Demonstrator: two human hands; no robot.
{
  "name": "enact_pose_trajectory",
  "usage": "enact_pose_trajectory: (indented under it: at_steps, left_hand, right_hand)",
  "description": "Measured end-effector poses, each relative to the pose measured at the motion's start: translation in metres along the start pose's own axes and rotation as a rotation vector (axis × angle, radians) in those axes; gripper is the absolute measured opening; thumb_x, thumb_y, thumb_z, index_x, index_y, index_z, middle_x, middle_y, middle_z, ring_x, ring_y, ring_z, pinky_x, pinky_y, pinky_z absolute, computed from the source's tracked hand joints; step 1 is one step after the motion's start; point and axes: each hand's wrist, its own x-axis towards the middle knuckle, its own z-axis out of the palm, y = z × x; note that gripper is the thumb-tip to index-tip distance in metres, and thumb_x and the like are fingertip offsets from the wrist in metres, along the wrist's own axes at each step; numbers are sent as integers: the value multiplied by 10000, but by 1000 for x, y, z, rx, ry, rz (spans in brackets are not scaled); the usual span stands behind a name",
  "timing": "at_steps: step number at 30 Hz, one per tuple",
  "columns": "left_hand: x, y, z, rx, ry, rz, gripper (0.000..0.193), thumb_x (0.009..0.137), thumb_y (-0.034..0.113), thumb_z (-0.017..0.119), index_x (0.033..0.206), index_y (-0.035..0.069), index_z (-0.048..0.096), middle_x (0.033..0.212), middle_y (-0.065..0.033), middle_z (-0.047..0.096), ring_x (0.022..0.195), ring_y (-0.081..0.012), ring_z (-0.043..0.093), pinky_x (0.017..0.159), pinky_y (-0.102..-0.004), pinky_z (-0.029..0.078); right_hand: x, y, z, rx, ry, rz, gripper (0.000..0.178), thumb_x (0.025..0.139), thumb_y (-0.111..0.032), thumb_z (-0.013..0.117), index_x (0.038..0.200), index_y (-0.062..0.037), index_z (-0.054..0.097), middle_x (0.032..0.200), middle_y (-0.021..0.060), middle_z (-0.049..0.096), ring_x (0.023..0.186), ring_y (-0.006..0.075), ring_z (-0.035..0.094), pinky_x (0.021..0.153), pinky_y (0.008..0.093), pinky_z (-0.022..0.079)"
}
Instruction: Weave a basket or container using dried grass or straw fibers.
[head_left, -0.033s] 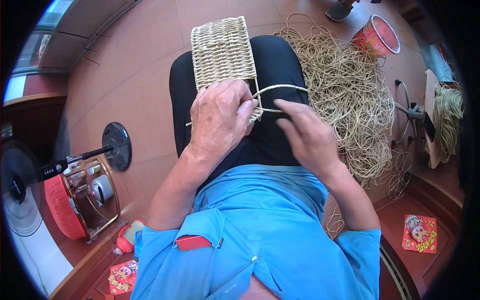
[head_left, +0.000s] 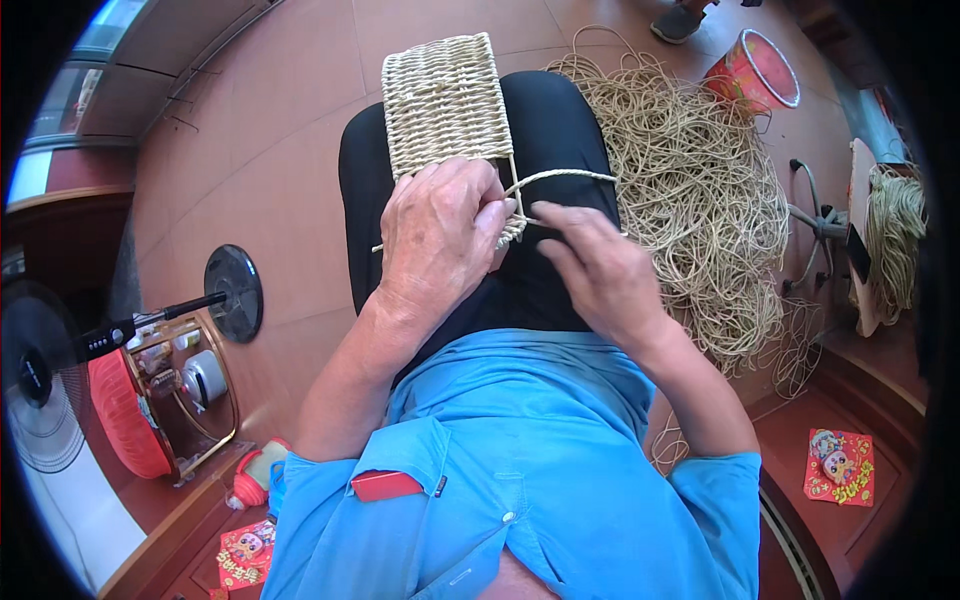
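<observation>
Reddish tiled floor (head_left: 270, 200): heap of straw cord (head_left: 690, 190), red bucket (head_left: 752, 72), fan base (head_left: 234, 292).

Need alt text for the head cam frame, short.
Seen from above, a seated person weaves a flat straw-coloured woven panel on their lap: the left hand presses its near edge, and the right hand pinches a loose cord. A large cord pile lies on the tiled floor to the right.
</observation>
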Motion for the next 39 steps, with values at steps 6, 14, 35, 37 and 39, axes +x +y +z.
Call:
enact_pose_trajectory:
  at_steps: [6,14,35,37,39]
  left_hand:
    - [0,-3,3,3,12,-27,175,924,177,824,883,55,704,856,-96,713,876,-324,728,846,-478,549]
    - [-1,-5,6,35,4,-11,159,938,190,811,903,59,728,904,-89,751,951,-317,751,899,-475,565]
    - [-11,-6,5,22,75,-2,103,998,140,772,1063,67,807,980,-112,750,958,-330,744,884,-441,576]
    - [-24,-3,-2,-56,166,-29,91,1020,129,766,1063,59,807,970,-96,747,930,-295,742,839,-407,574]
    - [-47,2,-11,-137,224,-67,84,1042,119,760,1062,52,806,959,-80,743,902,-260,740,795,-372,572]
  right_hand:
    - [-19,50,-41,-101,-32,226,131,1048,-116,767,1166,-67,790,1141,128,793,870,345,797,766,451,634]
    - [-13,47,-89,-297,-30,218,322,1042,-16,723,1323,-143,815,1164,116,770,926,284,778,798,408,630]
    - [36,24,12,-121,-108,-470,498,868,-52,828,1355,-147,783,993,22,712,834,211,702,738,374,594]
    - [36,22,12,-109,-162,-417,477,853,-30,813,1317,-132,772,965,27,690,823,225,694,740,376,587]
    - [38,21,11,-103,-182,-390,464,850,-19,800,1301,-122,764,955,35,682,825,240,695,746,385,586]
